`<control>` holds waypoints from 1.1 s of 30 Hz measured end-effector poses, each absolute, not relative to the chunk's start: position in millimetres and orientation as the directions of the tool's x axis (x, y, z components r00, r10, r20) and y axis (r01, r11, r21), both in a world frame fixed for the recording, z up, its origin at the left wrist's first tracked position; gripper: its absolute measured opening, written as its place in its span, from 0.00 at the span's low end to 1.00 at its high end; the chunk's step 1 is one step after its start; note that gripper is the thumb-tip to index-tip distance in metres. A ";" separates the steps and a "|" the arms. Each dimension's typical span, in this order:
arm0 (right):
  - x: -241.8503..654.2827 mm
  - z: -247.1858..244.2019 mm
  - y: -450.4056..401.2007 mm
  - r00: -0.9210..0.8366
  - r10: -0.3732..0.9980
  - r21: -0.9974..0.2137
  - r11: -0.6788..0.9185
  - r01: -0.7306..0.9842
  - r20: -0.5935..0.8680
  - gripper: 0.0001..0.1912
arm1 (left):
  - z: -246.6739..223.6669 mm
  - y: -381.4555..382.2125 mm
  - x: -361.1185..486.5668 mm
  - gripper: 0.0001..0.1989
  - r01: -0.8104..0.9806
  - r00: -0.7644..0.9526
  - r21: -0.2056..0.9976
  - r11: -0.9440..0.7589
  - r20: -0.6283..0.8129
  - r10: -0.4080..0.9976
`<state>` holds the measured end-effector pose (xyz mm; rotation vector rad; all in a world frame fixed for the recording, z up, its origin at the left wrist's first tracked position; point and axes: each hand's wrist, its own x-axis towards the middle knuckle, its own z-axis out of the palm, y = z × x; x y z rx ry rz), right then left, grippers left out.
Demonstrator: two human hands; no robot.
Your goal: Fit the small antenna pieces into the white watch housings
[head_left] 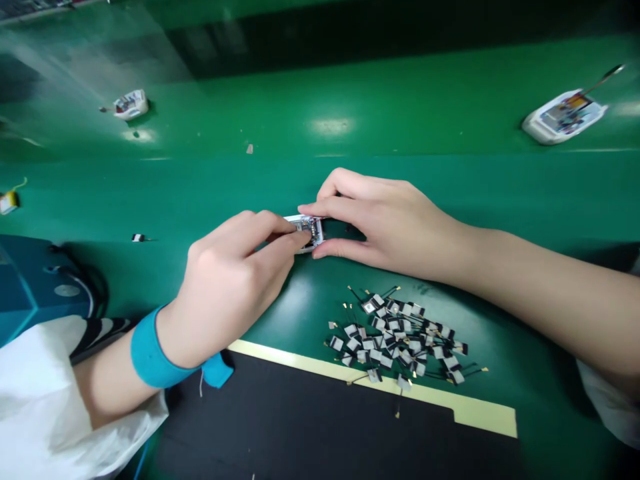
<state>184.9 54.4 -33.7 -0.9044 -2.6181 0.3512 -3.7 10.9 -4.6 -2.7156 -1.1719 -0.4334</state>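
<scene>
A small white plastic housing with a circuit board [316,230] inside lies at the centre, partly hidden by my fingers. My right hand [395,220] grips its right end, the index finger at the far edge and the thumb at the near edge. From the left, my left hand [240,263] reaches over the housing, with fingertips pressed together on the board and its left part. Whether those fingertips pinch some tiny part cannot be made out. Nearest to both hands is a pile of small grey-and-black antenna pieces [395,337] with short black leads and gold-coloured ends.
Similar open white housings stand at the back right [567,119] and back left [131,105]. A single antenna piece [138,238] lies left, near a blue machine [30,287] and a yellow part [9,201]. A black sheet with a yellow edge strip [485,413] covers the front.
</scene>
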 end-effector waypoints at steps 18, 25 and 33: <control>184.0 -33.7 55.3 -0.714 0.659 -0.367 0.740 0.563 0.235 0.21 | -0.5 8.5 -0.4 0.07 0.777 0.592 0.028 -0.629 0.311 0.744; 184.2 -33.7 55.4 -0.721 0.654 -0.346 0.746 0.569 0.227 0.22 | -1.0 10.4 -0.6 0.07 0.763 0.602 0.038 -0.645 0.322 0.731; 184.2 -32.0 54.6 -0.726 0.653 -0.316 0.750 0.581 0.214 0.23 | -2.4 10.7 0.4 0.07 0.761 0.599 0.049 -0.647 0.328 0.730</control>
